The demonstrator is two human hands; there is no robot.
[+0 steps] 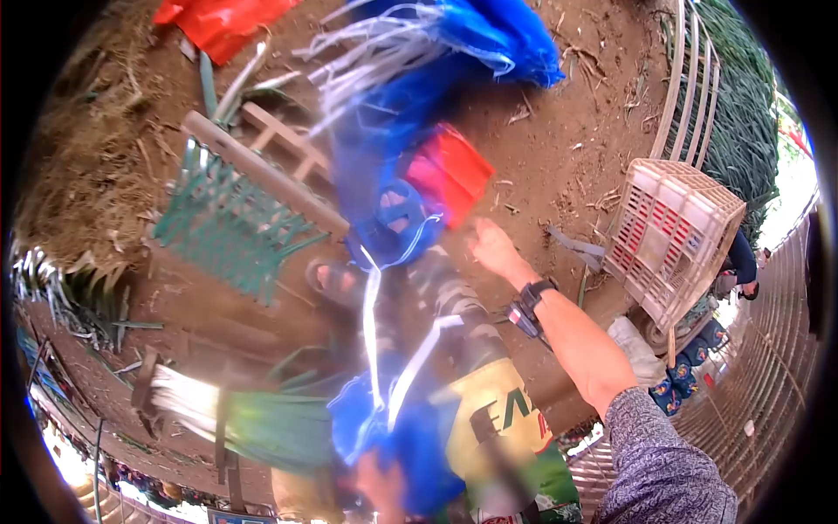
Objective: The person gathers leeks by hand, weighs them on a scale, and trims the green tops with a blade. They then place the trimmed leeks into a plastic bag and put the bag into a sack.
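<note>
My right hand, wearing a wrist device, is held out with its fingers curled. Its fingertips are close to a red plastic sheet or bag; whether they hold anything is hidden. My left hand is smeared by motion at the bottom, against blue plastic material near my lap. Two white strips rise from that blue material. Farther up lies more blue plastic with many loose white strips. Between them is a round blue object, partly blurred.
A bundle of long green-and-white stalks lies in a wooden holder at left. Near it stands a wooden frame with green netting. A plastic crate stands at right, before piled green leaves. Another red plastic piece lies at upper left.
</note>
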